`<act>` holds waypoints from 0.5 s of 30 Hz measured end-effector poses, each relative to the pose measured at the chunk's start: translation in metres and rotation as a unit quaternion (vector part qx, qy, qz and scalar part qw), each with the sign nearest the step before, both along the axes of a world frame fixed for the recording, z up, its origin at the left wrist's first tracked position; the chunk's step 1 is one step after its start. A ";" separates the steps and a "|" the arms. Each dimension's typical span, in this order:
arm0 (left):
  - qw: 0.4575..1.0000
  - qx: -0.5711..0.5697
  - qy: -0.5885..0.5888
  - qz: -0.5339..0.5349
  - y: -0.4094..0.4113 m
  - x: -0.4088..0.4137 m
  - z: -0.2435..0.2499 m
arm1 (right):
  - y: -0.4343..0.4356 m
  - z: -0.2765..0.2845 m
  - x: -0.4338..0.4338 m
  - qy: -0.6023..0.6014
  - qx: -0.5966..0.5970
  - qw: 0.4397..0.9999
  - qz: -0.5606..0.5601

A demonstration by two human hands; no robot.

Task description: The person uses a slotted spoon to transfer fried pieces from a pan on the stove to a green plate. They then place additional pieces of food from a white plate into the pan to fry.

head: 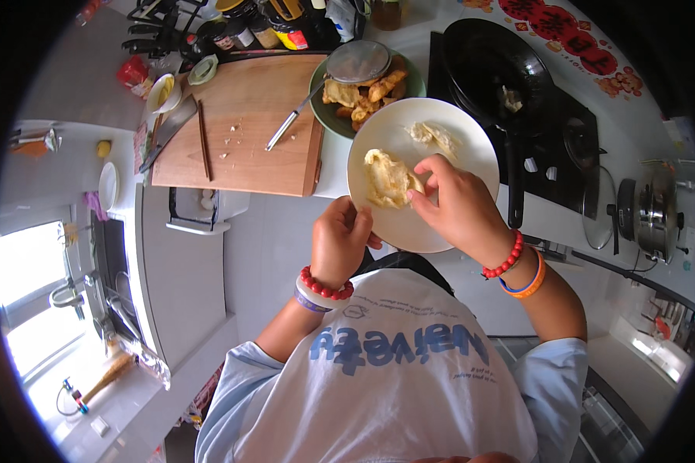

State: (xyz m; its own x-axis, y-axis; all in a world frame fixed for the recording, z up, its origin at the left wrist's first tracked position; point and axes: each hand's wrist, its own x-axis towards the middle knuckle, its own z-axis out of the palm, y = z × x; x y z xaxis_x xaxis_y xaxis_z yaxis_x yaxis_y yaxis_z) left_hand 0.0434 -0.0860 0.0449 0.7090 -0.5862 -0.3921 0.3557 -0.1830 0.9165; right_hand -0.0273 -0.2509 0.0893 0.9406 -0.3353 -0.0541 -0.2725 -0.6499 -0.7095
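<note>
A white plate (469,127) sticks out past the counter's front edge, and my left hand (341,237) grips its near-left rim. On the plate lies a pale, batter-coated piece of food (384,179). The thumb and fingertips of my right hand (460,199) pinch that piece by its right edge. Farther back on the same plate is a smaller pale coated piece (431,137), apart from my fingers. Just behind the plate stands a green dish (324,118) of golden fried pieces (385,87). A skimmer (359,61) rests across this dish, its handle over the cutting board.
A black wok (492,63) with a small food piece inside sits on the black cooktop, handle (514,179) towards me. On the wooden cutting board (249,110) lie chopsticks (204,139), crumbs and a cleaver (174,124). A bowl (165,95) stands beyond; a steel pot (654,211) is far right.
</note>
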 end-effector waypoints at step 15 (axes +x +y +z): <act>0.998 0.004 -0.016 -0.062 -0.019 0.053 -0.010 | -0.024 0.005 0.023 0.023 0.205 0.961 -0.183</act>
